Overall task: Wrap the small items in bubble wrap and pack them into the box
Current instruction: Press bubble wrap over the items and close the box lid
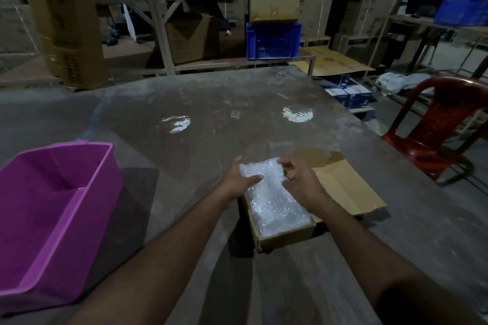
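Bubble-wrapped bundle (pixel 274 200) sits in cardboard box (pixel 286 239) on bench (pixel 211 103). Left hand (pixel 237 179) presses it flat, fingers straight; right hand (pixel 301 179) curled, grip unclear. Packing looks nearly done; flaps unclosed.

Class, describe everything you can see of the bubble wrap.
The bubble wrap is a clear, shiny, crinkled bundle filling the open cardboard box on the table. The left hand rests on its far left end, thumb laid across it; the right hand touches its right side, fingers curled. Its contents are hidden.
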The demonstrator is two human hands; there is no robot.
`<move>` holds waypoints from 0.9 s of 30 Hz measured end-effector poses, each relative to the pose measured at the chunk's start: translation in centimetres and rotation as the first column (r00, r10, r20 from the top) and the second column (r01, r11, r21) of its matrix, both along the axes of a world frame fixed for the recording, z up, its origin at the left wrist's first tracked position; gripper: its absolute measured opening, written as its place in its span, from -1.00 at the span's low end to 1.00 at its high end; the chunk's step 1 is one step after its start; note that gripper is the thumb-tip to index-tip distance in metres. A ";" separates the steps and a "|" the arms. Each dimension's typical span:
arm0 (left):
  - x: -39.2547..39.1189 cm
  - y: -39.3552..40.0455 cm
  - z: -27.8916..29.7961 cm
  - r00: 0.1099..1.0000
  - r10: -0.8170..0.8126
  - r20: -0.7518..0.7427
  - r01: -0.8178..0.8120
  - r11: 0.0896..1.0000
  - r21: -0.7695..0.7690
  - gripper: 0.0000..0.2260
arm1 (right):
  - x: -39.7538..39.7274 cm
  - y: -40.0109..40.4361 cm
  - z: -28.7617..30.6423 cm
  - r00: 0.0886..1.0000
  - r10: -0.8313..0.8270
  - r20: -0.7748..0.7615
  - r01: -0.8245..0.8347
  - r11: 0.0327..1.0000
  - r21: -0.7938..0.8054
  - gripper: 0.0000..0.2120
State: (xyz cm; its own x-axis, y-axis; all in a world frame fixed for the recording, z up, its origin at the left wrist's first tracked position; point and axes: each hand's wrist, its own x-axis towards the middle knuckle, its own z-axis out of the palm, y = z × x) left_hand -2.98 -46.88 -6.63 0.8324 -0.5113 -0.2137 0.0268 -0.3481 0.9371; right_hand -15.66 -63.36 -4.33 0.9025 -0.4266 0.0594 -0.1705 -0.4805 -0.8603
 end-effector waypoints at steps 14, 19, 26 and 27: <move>0.8 0.1 1.4 0.968 0.081 0.236 -0.112 0.987 0.118 -0.43 | 1.0 -1.2 -0.7 0.979 0.101 -0.177 -0.158 0.924 -0.348 -0.55; -0.1 0.0 1.2 0.946 0.073 0.316 -0.143 0.969 0.203 -0.51 | 1.4 -0.6 -1.0 0.972 0.059 -0.225 -0.174 0.827 -0.534 -0.79; -1.1 -0.3 0.4 0.818 0.037 0.575 -0.268 0.908 0.323 -0.63 | 1.4 0.7 -0.5 0.999 -0.005 -0.043 -0.033 0.552 -0.833 -0.83; -1.3 -0.2 0.6 0.783 0.024 0.622 -0.295 0.894 0.337 -0.64 | 1.5 0.9 -0.6 0.999 0.014 -0.043 -0.044 0.512 -0.858 -0.77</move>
State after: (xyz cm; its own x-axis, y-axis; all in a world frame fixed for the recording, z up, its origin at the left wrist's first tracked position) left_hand -4.28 -47.09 -6.07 0.9197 -0.3413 0.1942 -0.3894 -0.7296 0.5622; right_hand -14.18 -62.43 -4.92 0.9209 -0.1548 0.3577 -0.1579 -0.9872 -0.0208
